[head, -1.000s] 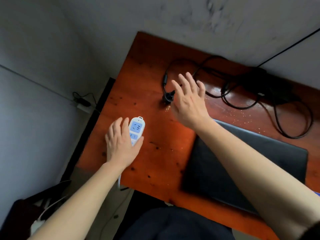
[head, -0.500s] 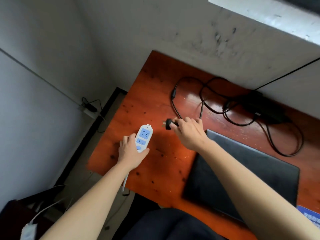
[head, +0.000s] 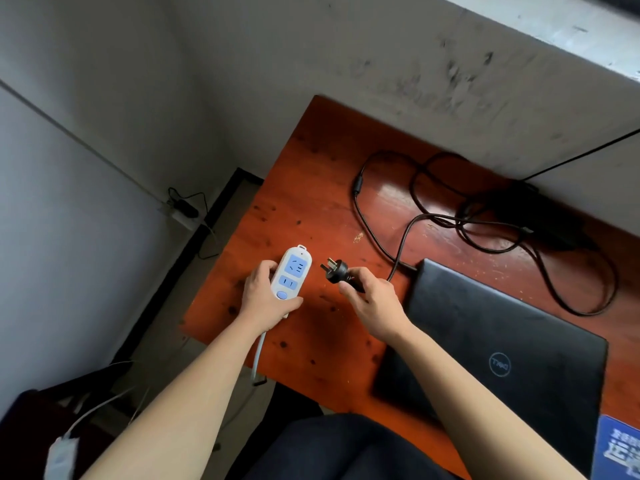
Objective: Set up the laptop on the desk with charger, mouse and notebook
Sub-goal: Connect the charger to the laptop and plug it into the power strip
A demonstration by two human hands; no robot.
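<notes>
The white power strip [head: 292, 277] is held in the left hand [head: 263, 296], with the fingers and thumb wrapped round its sides. Its blue sockets are kept facing up, most likely so that the holes can be seen and the strip is kept from sliding.

The black plug [head: 335, 270] is pinched at its back end by the right hand [head: 377, 301]. Its metal pins are left bare and are pointed at the strip. They are just beside the top socket but not yet in it. The plug is probably held this way so that the pins can be pushed straight in.

The cable [head: 374, 233] is laid in loose loops over the red-brown desk [head: 311, 174] and is led back to the black charger box [head: 540, 216] near the wall. Enough slack seems to be left for the plug to reach.

The laptop [head: 502, 341] is laid shut on the desk, to the right of the hands. Whether the charger is joined to it cannot be told. A blue printed thing [head: 620, 448] is seen at the bottom right. It may be the notebook, but that cannot be told. No mouse is seen.
</notes>
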